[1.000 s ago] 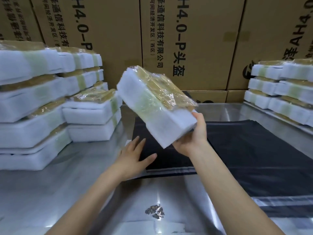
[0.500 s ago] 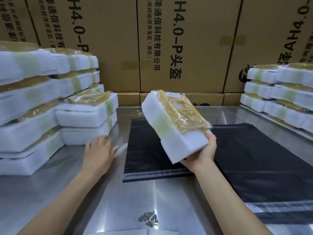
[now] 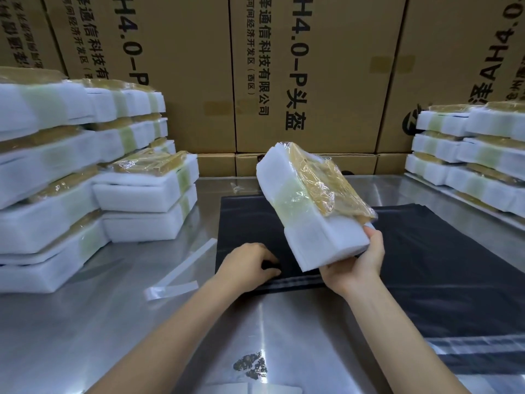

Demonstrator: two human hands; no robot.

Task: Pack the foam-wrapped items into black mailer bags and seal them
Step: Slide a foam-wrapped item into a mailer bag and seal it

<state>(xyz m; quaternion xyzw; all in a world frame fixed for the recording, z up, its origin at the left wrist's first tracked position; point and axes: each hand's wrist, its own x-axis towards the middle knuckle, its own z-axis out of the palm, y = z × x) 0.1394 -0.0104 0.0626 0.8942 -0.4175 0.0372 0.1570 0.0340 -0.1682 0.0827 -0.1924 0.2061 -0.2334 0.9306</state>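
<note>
My right hand grips the near end of a foam-wrapped item, white foam with a yellowish plastic-covered top, held tilted above the table. Under it lies a black mailer bag flat on the steel table, its striped mouth edge toward me. My left hand rests on that near edge, fingers curled and pinching the bag. More black mailer bags spread to the right.
Stacks of foam-wrapped items stand at the left, beside them, and at the right. Clear peel strips lie left of the bag. Cardboard boxes wall the back. The steel table has a stain near me.
My left hand moved from the table at the left onto the bag's near edge and curled shut on it. The foam item stayed in my right hand, shifting slightly right.
</note>
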